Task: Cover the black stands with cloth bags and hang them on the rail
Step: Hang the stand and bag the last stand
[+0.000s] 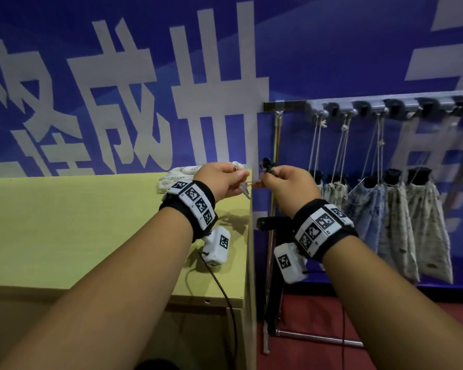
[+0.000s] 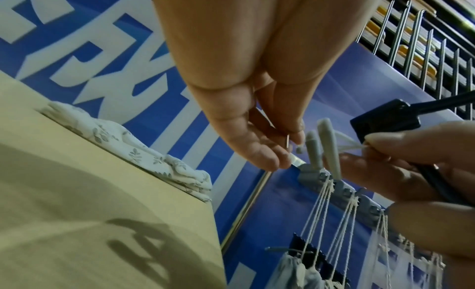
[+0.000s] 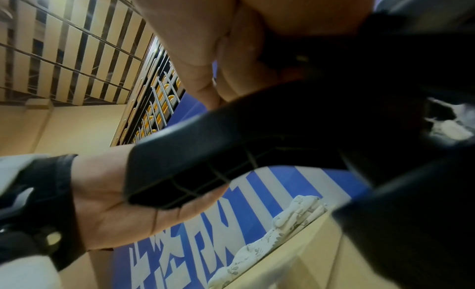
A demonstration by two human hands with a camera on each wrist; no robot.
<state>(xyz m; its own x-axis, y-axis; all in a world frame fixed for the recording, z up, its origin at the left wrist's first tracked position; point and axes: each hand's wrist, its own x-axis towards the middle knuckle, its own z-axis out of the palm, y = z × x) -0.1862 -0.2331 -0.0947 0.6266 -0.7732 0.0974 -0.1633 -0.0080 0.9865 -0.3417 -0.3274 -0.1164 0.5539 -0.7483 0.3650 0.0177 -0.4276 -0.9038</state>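
My right hand [image 1: 288,182] grips a black stand [image 1: 267,164] by its upper part, just past the table's right edge. Its folded legs [image 1: 271,222] hang down below my wrist. The left wrist view shows that hand also pinching a white cord [image 2: 348,145] against the stand [image 2: 385,118]. My left hand [image 1: 225,180] is level with it and close to its left. Its thumb and fingertips [image 2: 282,149] pinch a thin pale cord end. A floral cloth bag [image 1: 175,174] lies crumpled on the table's far right corner. The stand's dark legs [image 3: 195,171] fill the right wrist view.
A grey hook rail [image 1: 385,105] runs along the blue banner wall at the right. Several bagged stands [image 1: 390,209] hang from it by cords. A metal rack pole [image 1: 276,156] stands beside the yellow-green table [image 1: 78,222]. Red floor lies below.
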